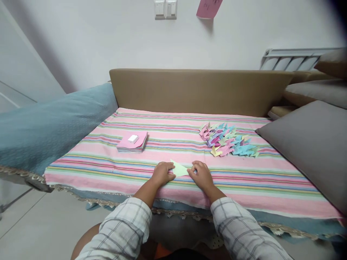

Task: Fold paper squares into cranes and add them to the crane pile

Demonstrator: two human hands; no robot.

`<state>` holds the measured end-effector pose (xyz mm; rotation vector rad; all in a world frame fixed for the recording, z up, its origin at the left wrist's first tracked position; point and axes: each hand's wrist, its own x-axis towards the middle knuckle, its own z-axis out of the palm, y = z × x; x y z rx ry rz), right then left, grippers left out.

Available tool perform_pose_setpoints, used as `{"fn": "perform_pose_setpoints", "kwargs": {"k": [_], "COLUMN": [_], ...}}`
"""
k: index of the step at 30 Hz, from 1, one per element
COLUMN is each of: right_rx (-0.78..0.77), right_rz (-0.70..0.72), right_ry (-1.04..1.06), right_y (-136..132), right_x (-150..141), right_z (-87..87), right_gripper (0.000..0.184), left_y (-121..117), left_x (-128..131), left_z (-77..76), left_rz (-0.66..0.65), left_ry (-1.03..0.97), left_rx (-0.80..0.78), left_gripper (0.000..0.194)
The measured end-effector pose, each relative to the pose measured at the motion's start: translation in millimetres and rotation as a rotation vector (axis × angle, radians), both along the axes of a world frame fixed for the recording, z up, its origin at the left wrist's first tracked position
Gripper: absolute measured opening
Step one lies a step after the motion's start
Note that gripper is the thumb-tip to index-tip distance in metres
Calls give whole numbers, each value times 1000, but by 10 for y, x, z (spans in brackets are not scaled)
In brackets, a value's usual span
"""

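A pale green sheet of origami paper (179,169), folded to a triangle, lies on the striped cloth (168,155) between my hands. My left hand (163,173) is closed on its left side, with thumb and fingers at the edge. At the right-hand corner, my right hand (201,175) pinches the paper between thumb and curled fingers. Beyond my right hand sits a cluster of folded paper cranes (229,140) in pink, blue, purple, yellow and green.
A stack of coloured paper squares (132,142) with a small white block (133,138) on top lies at the left. The sofa's brown backrest (195,92) runs behind. A blue-covered armrest (59,122) bounds the left, a large grey cushion (311,144) the right.
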<state>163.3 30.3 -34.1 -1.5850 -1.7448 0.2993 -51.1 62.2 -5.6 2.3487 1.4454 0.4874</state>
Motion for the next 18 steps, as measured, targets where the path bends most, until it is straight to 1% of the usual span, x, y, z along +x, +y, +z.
{"fn": "perform_pose_setpoints", "kwargs": {"k": [3, 4, 6, 8, 12, 15, 18], "right_rx": [74, 97, 130, 146, 177, 250, 341], "right_rz": [14, 27, 53, 62, 45, 28, 53], "right_ry": [29, 44, 84, 134, 201, 123, -83], "right_y": [-14, -22, -36, -47, -67, -117, -202], "right_x": [18, 29, 58, 92, 131, 103, 27], "right_z": [-24, -34, -55, -80, -110, -85, -27], "right_gripper": [4, 3, 13, 19, 21, 22, 20], "left_y": [3, 7, 20, 33, 53, 60, 63], "left_x": [-4, -5, -9, -15, -28, -33, -35], "left_z": [-14, -23, -46, -70, -107, -124, -138], "left_rz": [0, -3, -14, -22, -30, -31, -37], "left_ry": [-9, -15, -23, -27, -38, -47, -57], "left_rx": [5, 10, 23, 35, 48, 57, 72], "left_gripper": [45, 44, 43, 43, 43, 43, 43]}}
